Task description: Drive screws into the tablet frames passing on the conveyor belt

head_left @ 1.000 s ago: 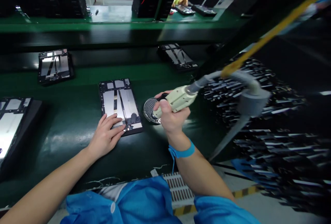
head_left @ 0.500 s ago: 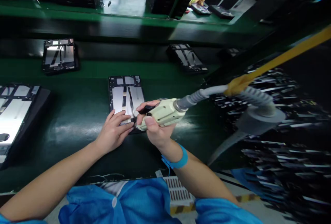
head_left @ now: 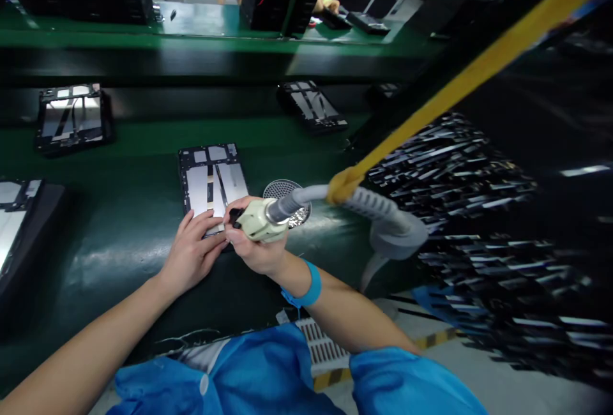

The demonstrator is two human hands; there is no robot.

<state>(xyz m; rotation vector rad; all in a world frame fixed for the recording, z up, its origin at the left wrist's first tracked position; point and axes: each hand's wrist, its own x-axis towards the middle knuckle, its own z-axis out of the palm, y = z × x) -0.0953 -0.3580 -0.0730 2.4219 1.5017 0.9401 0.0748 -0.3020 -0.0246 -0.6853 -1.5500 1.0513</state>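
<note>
An opened tablet (head_left: 197,184), black-framed with silver panels and dark ribbon cables, lies on the green bench in front of me. My left hand (head_left: 189,254) rests on its lower edge, fingers stretched out and holding nothing. My right hand (head_left: 263,258) is wrapped round a cream electric screwdriver (head_left: 262,223), tilted down toward the tablet's lower right. Fingers hide the driver's tip and whatever it touches. From the driver's back a grey cable (head_left: 309,194) runs right to a yellow strap (head_left: 412,124). Just behind the driver sits a round perforated dish (head_left: 282,188) with small shiny screws.
Another open tablet (head_left: 14,217) lies on a black piece at left. On the strip beyond the bench are a tablet (head_left: 71,115) at left and a tablet (head_left: 311,105) further right. Dense stacks of dark, shiny-edged parts (head_left: 479,179) stand at right. People work across the line.
The view has swung right, so the bench things sit further left. The screwdriver now points more away from me, and the screw dish shows behind it. Both hands stay at the tablet's lower edge.
</note>
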